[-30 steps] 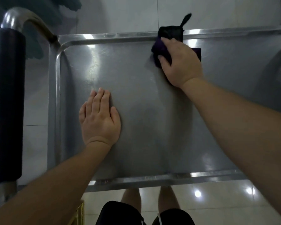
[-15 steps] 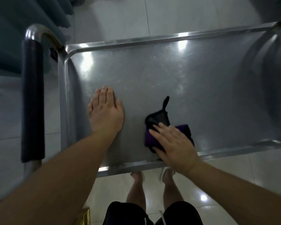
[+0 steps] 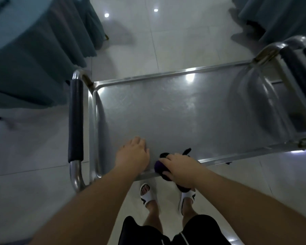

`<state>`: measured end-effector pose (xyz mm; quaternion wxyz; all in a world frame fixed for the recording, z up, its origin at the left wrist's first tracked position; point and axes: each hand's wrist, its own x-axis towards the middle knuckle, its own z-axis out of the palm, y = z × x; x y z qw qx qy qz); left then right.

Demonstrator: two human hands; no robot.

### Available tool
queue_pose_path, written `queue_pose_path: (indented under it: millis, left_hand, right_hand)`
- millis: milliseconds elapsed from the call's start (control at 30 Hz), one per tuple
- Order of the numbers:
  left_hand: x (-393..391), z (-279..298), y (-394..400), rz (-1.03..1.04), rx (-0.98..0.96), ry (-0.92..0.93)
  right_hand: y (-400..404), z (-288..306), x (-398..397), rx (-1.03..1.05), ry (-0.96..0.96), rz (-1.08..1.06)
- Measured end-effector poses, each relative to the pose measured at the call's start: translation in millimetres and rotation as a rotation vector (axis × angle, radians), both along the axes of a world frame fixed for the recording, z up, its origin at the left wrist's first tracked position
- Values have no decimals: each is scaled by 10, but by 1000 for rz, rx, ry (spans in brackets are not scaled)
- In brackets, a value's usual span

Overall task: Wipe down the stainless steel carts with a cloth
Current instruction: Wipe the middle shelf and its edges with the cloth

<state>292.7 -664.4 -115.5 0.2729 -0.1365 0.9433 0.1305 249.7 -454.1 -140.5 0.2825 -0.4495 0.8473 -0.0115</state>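
Right hand (image 3: 179,171) bunched around the cloth (image 3: 162,167) at the cart (image 3: 175,112)'s near rim, left hand (image 3: 133,154) flat just beside it, unwiped steel stretching away toward the far rim.

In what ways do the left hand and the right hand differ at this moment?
The left hand holds nothing and rests on the cart top; the right hand grips the dark cloth. The left hand lies fully over the steel surface; the right hand sits at the near rim, with cloth hanging past the edge. Both hands are bare and close together at the cart's near side.
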Motion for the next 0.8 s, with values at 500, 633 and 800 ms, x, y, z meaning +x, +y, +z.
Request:
queue_pose_path:
  millis: [500,633,800]
  left_hand:
    - [902,892,721,79,-98,70]
    - [1269,950,1169,127,-87,74]
    - [1702,995,1555,180,-109,75]
  right_hand:
    - [858,1043,-24,-134,-30,-276]
    - [1145,1206,226,-217,-52,-257]
    - [1394,1218,612,-228,-67,-190]
